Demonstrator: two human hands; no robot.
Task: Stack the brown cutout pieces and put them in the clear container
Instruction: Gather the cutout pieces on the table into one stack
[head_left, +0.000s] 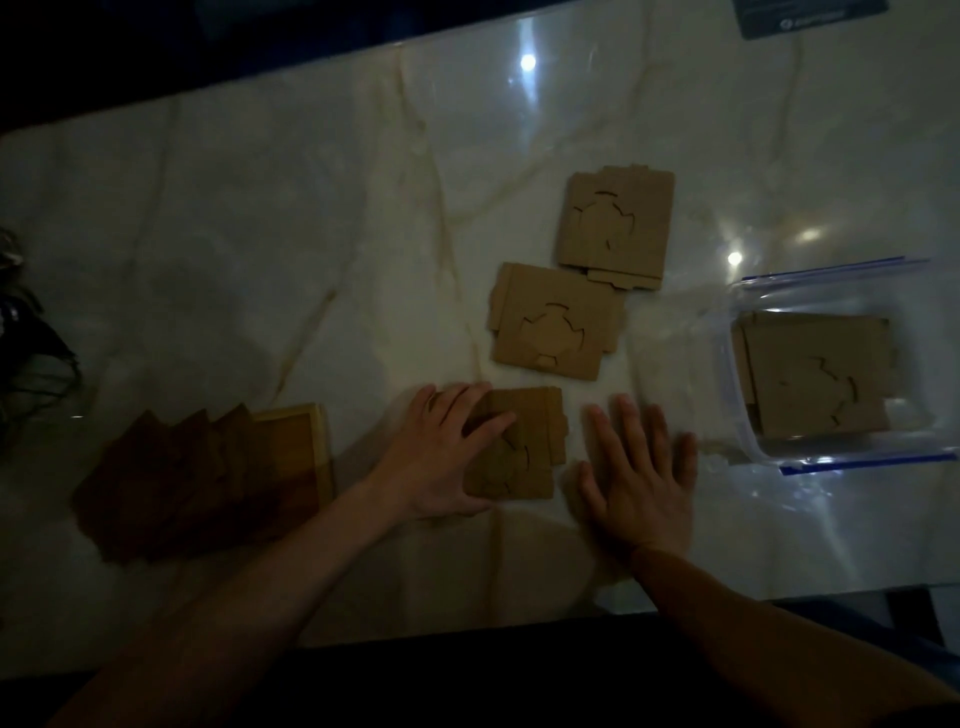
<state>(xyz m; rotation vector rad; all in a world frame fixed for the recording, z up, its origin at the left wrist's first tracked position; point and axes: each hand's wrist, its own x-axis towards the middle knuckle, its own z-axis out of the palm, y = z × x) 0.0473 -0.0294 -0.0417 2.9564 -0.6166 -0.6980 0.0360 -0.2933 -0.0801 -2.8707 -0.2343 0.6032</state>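
Three small stacks of brown cardboard cutout pieces lie on the marble table: a far stack (615, 228), a middle stack (553, 322) and a near stack (530, 441). My left hand (441, 457) rests on the near stack's left side, thumb on top and fingers curled over its far edge. My right hand (641, 473) lies flat with fingers spread on the table just right of that stack, touching no piece. A clear container (826, 447) with blue edges lies at the right, and several brown pieces (815, 374) are inside it.
A wooden tray (306, 415) at the left holds a fanned row of darker brown pieces (171, 478). Dark tangled items (31, 338) sit at the far left edge. A dark card (810, 15) lies at the top right. The table's near edge runs below my arms.
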